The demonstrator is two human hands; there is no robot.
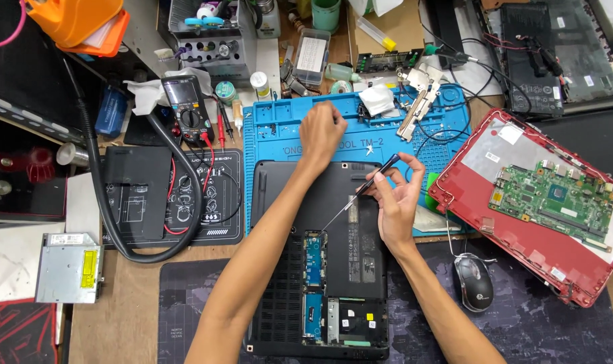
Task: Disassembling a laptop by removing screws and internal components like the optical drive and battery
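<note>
Two hands work over a black laptop (320,269) lying bottom-up on the wooden bench, its far edge on a blue repair mat (279,128). Its open bay lies near the person, below both hands. To the right sits a red laptop shell (522,236) holding a green circuit board (556,195). The left hand (322,131) rests closed, fingers curled, at the laptop's far edge; what it pinches cannot be told. The right hand (395,199) grips a thin screwdriver (362,191), whose tip points down toward the bay.
</note>
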